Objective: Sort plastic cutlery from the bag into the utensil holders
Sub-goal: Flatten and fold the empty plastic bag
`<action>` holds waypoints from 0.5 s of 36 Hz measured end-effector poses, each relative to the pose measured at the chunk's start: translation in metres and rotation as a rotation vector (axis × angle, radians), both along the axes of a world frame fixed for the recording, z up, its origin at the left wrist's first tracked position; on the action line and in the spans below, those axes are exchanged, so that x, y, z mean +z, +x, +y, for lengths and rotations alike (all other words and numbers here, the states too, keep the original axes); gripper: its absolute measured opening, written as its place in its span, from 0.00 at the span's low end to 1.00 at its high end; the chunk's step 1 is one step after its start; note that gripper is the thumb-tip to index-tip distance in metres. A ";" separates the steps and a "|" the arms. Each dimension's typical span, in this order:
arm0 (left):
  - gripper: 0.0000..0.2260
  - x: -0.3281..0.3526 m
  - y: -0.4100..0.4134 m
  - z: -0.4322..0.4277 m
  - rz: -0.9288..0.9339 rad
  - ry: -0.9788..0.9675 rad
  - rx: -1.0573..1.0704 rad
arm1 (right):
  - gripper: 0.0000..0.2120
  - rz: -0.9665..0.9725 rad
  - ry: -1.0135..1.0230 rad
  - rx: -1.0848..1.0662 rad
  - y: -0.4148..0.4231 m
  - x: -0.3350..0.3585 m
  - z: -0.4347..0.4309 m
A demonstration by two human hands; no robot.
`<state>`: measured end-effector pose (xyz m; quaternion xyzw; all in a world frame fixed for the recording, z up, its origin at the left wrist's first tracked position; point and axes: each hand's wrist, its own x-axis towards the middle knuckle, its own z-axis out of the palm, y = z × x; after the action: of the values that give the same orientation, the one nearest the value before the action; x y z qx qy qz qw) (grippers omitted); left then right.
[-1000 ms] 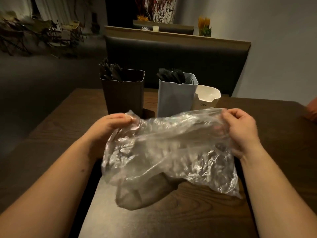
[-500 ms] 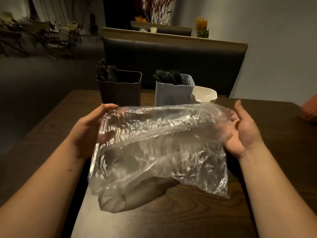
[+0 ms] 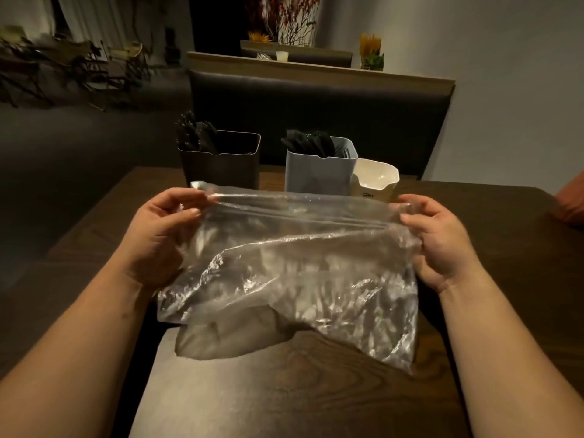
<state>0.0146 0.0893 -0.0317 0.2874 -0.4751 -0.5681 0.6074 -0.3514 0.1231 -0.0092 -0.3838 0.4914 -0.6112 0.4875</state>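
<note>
- I am watching my left hand pinching the top left corner of the clear bag, while my right hand is curling its fingers round the top right corner. Both are gripping film.
- The bag is hanging between the 2 hands above the table, nearer me than the dark holder, grey holder and white holder. I cannot tell whether its lower edge is touching the wood.
- I am not making out any cutlery inside it.
- Risks I am weighing:
  - The thin film could be slipping out of 1 pinch, dropping that side and spilling anything left inside.
  - Pushing the bag forward could be nudging the white holder, just beyond my right hand.
- The bag's long axis is running left to right. Its taut top edge is lying on the holders' side, and the crumpled body is drooping toward me.
</note>
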 end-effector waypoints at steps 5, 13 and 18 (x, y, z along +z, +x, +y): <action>0.10 -0.002 0.008 -0.005 0.101 -0.009 0.034 | 0.12 -0.168 -0.099 -0.145 -0.009 -0.003 -0.003; 0.17 -0.005 -0.004 -0.001 0.042 0.074 -0.115 | 0.02 0.212 -0.080 -0.146 0.010 -0.005 -0.001; 0.21 -0.002 0.000 -0.007 0.065 0.183 0.085 | 0.08 -0.167 0.101 -0.135 -0.004 -0.003 -0.002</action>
<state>0.0148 0.0821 -0.0332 0.3431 -0.3889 -0.5918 0.6171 -0.3556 0.1215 -0.0125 -0.2728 0.5039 -0.6469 0.5032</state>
